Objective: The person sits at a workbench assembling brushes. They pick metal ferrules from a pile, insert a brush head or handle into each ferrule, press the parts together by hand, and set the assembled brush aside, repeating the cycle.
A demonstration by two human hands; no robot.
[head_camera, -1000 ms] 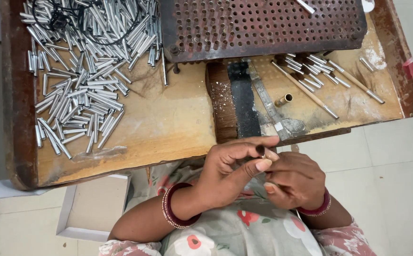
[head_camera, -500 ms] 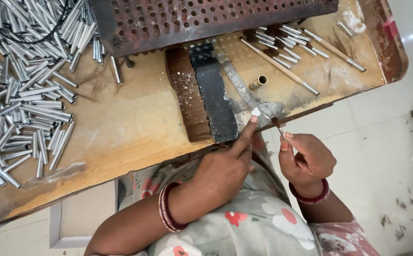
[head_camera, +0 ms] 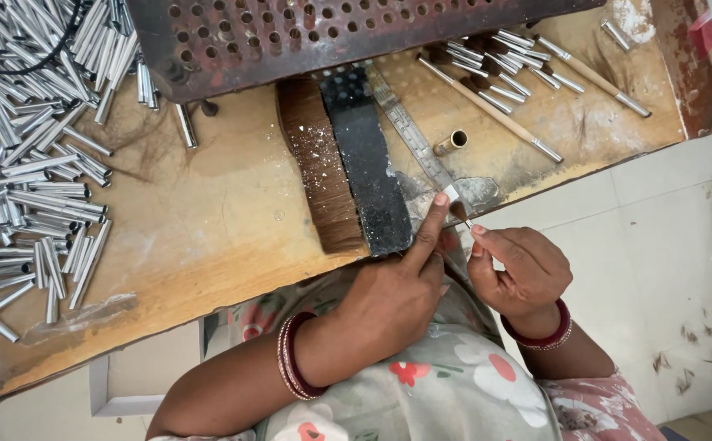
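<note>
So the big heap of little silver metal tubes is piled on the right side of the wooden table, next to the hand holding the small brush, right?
Not quite. The head view shows the heap of silver metal tubes on the left side of the wooden table, far from the hands. The right hand does hold a small brush at the table's near edge, with the left hand pointing a finger beside it.

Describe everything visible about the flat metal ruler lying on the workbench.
The metal ruler is a thin, flat, silvery steel strip with fine graduation marks along its length, dulled and dusty. It lies flat on the wooden table, slanting from under the perforated metal plate down to the table's near edge, beside the black strip. The left hand presses its index fingertip on the ruler's near end; the right hand holds a small tuft against that end.
</note>
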